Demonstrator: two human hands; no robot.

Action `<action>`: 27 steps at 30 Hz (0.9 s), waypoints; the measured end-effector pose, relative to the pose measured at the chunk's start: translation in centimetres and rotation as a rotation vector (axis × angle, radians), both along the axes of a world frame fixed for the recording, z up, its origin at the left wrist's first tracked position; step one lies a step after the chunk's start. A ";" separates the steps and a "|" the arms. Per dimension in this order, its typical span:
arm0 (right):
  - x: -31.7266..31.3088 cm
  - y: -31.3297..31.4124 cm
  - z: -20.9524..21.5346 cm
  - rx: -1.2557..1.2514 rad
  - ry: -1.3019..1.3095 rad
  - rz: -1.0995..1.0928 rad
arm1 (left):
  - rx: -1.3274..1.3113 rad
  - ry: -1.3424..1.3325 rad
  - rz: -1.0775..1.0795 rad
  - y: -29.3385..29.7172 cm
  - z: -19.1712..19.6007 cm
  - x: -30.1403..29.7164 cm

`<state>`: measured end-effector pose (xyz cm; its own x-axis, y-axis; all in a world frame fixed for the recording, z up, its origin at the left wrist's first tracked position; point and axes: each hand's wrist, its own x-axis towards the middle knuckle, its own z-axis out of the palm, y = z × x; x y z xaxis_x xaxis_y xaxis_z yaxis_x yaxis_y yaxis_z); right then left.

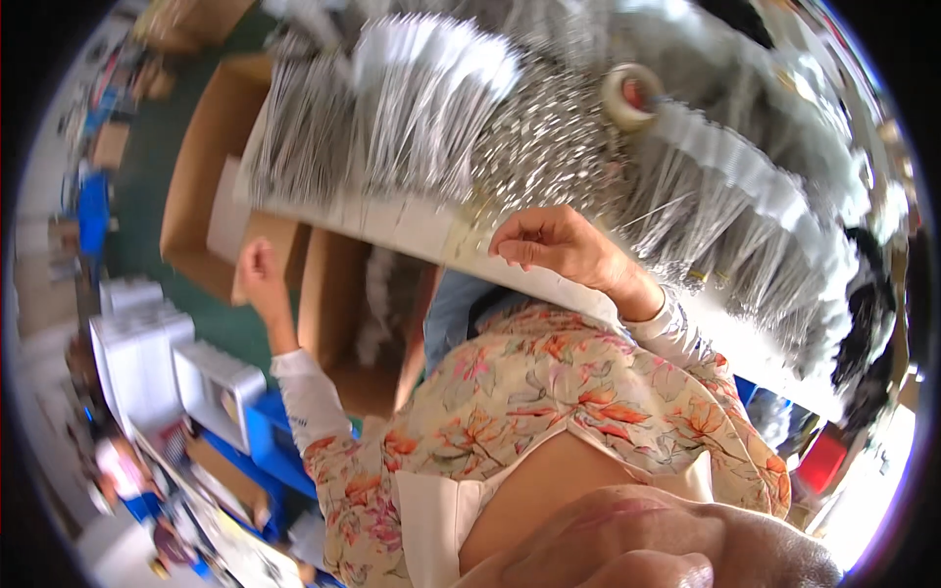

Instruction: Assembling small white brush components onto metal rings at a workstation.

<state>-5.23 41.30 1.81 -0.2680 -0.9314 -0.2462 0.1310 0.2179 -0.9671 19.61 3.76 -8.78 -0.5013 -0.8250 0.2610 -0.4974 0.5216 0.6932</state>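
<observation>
My right hand [564,247] is over the near edge of the white worktable [392,218], its fingers curled in toward the thumb. Whatever they may hold is hidden or too small to make out. Just beyond it lies a heap of small shiny metal pieces [549,137]. My left hand [261,279] is raised off to the left, beside an open cardboard box [201,211]. Its fingers are bent together and slightly blurred, and no object shows clearly in them. Bundles of thin silvery strands [421,108] lie on the table left of the heap.
More silvery bundles [725,186] cover the table's right side, with a roll of tape [630,96] beside them. A second cardboard box [328,294] stands below the table edge, near my left forearm. White bins [142,353] and blue crates [279,441] stand at lower left. People work farther off.
</observation>
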 end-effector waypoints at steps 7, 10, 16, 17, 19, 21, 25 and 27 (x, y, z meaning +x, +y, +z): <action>-4.0 8.8 4.9 -0.099 0.192 -0.380 | -0.254 0.151 -0.836 6.7 19.3 -28.4; -4.9 11.6 7.3 -0.043 0.282 -0.463 | -0.283 -0.170 -0.913 3.7 17.7 -39.2; -10.7 16.0 8.6 0.122 0.721 -0.598 | -0.222 -0.780 -0.463 0.2 11.6 -49.0; -12.0 16.2 9.3 0.161 0.695 -0.638 | -0.287 -0.764 -0.447 -0.2 11.0 -49.4; -15.9 16.3 9.3 0.221 0.900 -0.599 | -0.291 -0.750 -0.404 -1.2 10.7 -49.3; -20.2 16.1 9.3 0.351 0.940 -0.528 | -0.293 -0.751 -0.427 0.3 10.6 -49.0; -28.3 13.5 6.5 0.454 0.871 -0.575 | -0.514 -0.554 -0.423 2.7 12.3 -48.0; -31.1 11.2 4.6 0.619 0.952 -0.515 | -0.521 -0.219 -0.359 1.3 13.3 -47.6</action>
<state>-36.28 52.51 6.40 -0.8797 -0.4617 -0.1136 -0.3592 0.8019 -0.4774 -28.04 5.09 4.52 -0.8081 -0.3907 0.4408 -0.3311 0.9202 0.2088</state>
